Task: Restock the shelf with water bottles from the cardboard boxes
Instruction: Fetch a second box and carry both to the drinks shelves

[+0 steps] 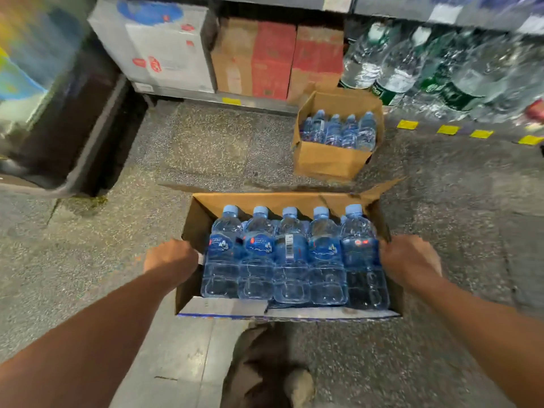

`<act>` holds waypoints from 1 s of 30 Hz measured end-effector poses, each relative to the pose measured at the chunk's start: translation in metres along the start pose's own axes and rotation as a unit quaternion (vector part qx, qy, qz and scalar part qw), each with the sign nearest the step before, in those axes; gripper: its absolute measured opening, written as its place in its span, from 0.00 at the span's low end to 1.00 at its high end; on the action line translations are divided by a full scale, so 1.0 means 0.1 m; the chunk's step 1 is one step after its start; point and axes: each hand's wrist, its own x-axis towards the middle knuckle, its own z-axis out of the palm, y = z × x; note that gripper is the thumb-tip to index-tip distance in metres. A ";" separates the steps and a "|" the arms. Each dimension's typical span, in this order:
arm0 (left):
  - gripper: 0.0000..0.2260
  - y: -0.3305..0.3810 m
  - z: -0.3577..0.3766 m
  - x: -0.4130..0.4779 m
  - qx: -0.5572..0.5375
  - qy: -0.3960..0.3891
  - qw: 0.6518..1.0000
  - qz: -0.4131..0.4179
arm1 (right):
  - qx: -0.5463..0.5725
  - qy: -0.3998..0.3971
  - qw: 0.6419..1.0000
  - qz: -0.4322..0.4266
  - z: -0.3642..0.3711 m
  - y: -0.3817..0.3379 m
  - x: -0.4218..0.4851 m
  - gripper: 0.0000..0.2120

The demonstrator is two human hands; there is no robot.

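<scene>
Your left hand (170, 257) grips the left wall of the near box (265, 200), at nine o'clock of its load, with the fingers curled over the top edge. Your right hand (410, 260) grips the right wall the same way at three o'clock. Both fists are closed on cardboard.

Between them stands a front row of five water bottles (291, 260). They are upright and packed shoulder to shoulder, with pale blue caps and blue labels. More caps peek out behind (how many rows is not clear). The box's flaps are open, and one juts out toward one o'clock. Whether the box rests on the speckled floor (223, 148) or hangs just above it cannot be told from here.

At one o'clock from it, well apart, sits the far box (326, 160), also open, with small bottles (338, 132) of the same kind standing inside. At twelve o'clock, red-and-brown cartons (256, 57) stand against the back, and a white carton (164, 48) is just beside them at eleven. At two o'clock, under the shelf (391, 13), blurred large bottles (412, 69) with green labels crowd together. Yellow floor marks (447, 129) run beside them.
</scene>
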 end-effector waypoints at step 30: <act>0.15 5.54 -1.33 0.85 0.138 -0.008 0.983 0.121 | -0.001 -0.036 0.998 0.048 -1.07 3.67 4.25 0.24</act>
